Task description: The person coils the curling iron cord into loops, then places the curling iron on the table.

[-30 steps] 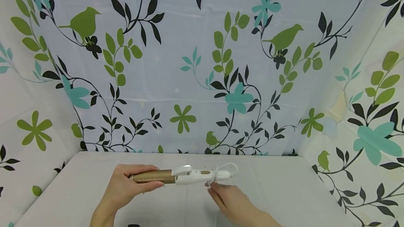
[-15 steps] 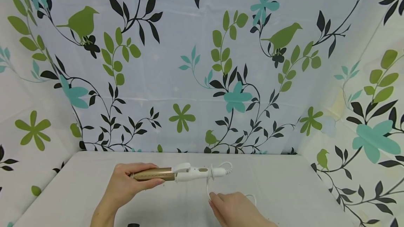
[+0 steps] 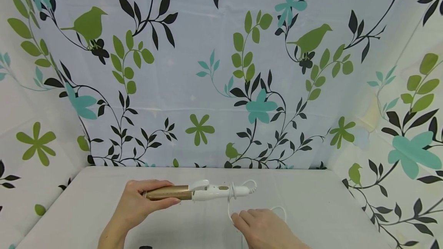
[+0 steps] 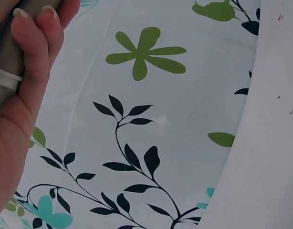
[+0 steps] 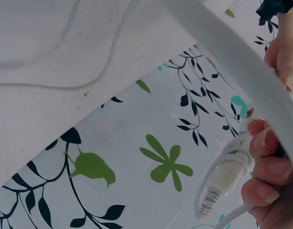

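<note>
A curling iron [image 3: 214,193] with a gold barrel and a white handle is held level above the white table. My left hand [image 3: 131,205] grips it by the barrel, thumb below and fingers above. In the left wrist view the barrel [image 4: 7,50] lies within the curled fingers. White cord [image 3: 228,206] is wound round the handle near its coiled strain relief, and one strand hangs down from there. With curled fingers my right hand [image 3: 264,224] holds that cord below the handle. The right wrist view has the cord [image 5: 239,57] crossing close to the lens. The plug cannot be made out.
More cord [image 5: 101,76] trails over the white tabletop [image 3: 311,203]. Behind and at both sides hang patterned curtains [image 3: 221,87] with leaves and birds. A small dark object [image 3: 145,247] shows at the bottom edge of the head view.
My right hand has moved down, away from the handle, drawing a strand of cord with it. A cord loop now shows behind that hand. The left hand keeps its grip on the barrel.
</note>
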Demonstrator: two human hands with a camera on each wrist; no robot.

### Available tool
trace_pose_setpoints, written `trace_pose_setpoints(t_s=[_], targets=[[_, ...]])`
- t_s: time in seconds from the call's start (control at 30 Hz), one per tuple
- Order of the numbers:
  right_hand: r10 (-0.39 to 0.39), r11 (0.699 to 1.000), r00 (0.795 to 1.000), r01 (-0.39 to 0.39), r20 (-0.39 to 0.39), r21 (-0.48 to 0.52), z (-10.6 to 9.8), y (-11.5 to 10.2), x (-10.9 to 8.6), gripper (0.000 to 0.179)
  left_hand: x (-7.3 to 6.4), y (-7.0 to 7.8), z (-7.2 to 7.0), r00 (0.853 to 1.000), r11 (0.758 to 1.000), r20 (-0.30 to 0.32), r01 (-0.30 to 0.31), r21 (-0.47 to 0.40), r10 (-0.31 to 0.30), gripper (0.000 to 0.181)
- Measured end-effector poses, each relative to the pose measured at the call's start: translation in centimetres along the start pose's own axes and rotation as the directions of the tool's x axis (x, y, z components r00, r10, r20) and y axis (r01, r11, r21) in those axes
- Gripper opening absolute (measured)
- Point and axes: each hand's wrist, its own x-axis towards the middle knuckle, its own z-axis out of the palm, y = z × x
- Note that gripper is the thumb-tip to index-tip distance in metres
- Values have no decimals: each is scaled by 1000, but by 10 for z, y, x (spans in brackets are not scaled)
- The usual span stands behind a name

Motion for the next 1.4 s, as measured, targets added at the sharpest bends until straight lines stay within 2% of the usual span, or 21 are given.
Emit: trace_pose_setpoints(t_s=[0.07, 0.3, 0.47, 0.7, 0.87, 0.93, 1.07, 1.17, 1.27, 1.4], targets=[[-24, 999, 1000, 23, -4, -46, -4, 2, 1, 61, 0, 0, -1, 1000, 1000, 17, 9, -3, -9, 35], [-131, 978, 982, 106, -136, -181, -13, 13, 14, 31, 0, 0, -4, 998, 1000, 61, 27, -14, -27, 34], [-131, 975, 972, 91, -196, -204, -20, 20, 21, 31, -1, 1, -4, 997, 999, 81, 11, -35, -8, 32], [-84, 987, 963, 44, -258, -155, -24, 29, 29, 34, -1, 1, -3, 994, 998, 105, -27, -53, 32, 30], [-42, 997, 965, 22, -260, -80, -25, 35, 33, 32, -1, -1, -3, 994, 997, 105, -35, -73, 43, 30], [-20, 1000, 972, 16, -235, -16, -26, 36, 32, 31, -1, -1, -3, 994, 996, 99, -41, -77, 49, 29], [9, 994, 991, 5, -134, 106, -29, 39, 29, 30, -2, -1, -3, 993, 996, 105, -54, -75, 62, 29], [21, 991, 997, -10, -78, 134, -32, 40, 29, 29, -2, -1, -2, 989, 996, 129, -61, -71, 70, 28], [35, 992, 995, -23, -94, 121, -32, 42, 29, 25, -2, -1, 0, 986, 995, 148, -73, -74, 83, 27], [59, 992, 983, -38, -173, 122, -29, 46, 31, 22, -1, -2, 1, 982, 990, 146, -108, -86, 119, 27]])
